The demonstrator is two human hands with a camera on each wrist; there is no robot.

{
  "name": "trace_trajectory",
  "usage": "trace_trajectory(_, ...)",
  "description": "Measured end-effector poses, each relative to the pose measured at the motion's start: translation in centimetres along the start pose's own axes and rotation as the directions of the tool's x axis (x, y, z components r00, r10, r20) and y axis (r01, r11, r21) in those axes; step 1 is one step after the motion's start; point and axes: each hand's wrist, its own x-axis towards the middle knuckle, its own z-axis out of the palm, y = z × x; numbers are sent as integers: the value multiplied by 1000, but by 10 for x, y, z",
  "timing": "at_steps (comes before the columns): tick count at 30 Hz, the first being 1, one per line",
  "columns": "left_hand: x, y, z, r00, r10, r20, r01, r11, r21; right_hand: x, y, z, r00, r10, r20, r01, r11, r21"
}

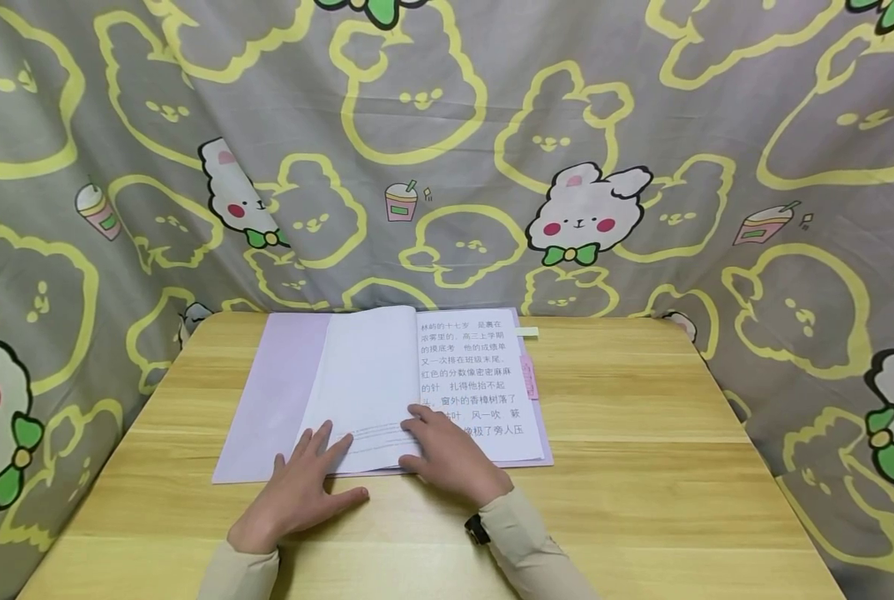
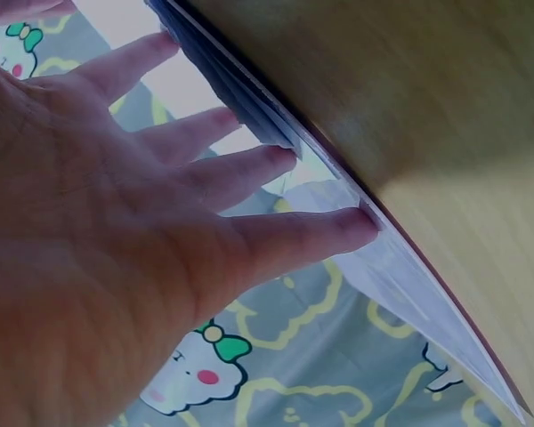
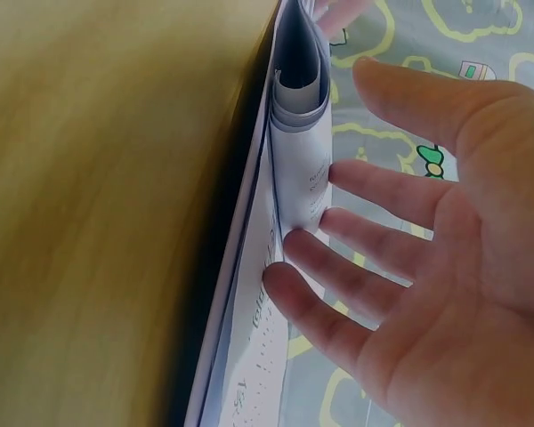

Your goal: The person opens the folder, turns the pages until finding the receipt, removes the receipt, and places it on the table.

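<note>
An open booklet (image 1: 372, 367) with a lilac cover (image 1: 267, 400) lies on the wooden table. Its left page is mostly blank with small print near the bottom, while the right page (image 1: 467, 367) carries large printed characters. My left hand (image 1: 297, 492) spreads its fingers over the lower left of the booklet, fingertips on page and cover. Over the lower middle, by the fold, my right hand (image 1: 450, 458) touches the paper with extended fingers. In the right wrist view, the turned leaves (image 3: 301, 169) bulge in a curve beside the right fingertips. Neither hand grips anything.
Pale green and pink tabs (image 1: 529, 379) stick out from the booklet's right edge. The wooden table (image 1: 679, 467) extends around it on both sides. A grey curtain (image 1: 447, 167) with cartoon prints hangs behind and beside the table. A black band (image 1: 477, 529) circles the right wrist.
</note>
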Motion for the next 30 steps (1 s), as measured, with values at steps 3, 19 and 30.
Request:
trace_trajectory(3,0,0,0,1000,8,6,-8,1000,16,0,0,0,1000,-4,3,4,1000,-2)
trace_trajectory(19,-2,0,-3,999,25,27,-25,1000,-14,0,30,-16,997,71,-30,-69,994,83)
trace_trajectory(30,-2,-2,-3,999,35,22,-35,999,-13,-9,74,-39,972,206,-115,-187,970,154)
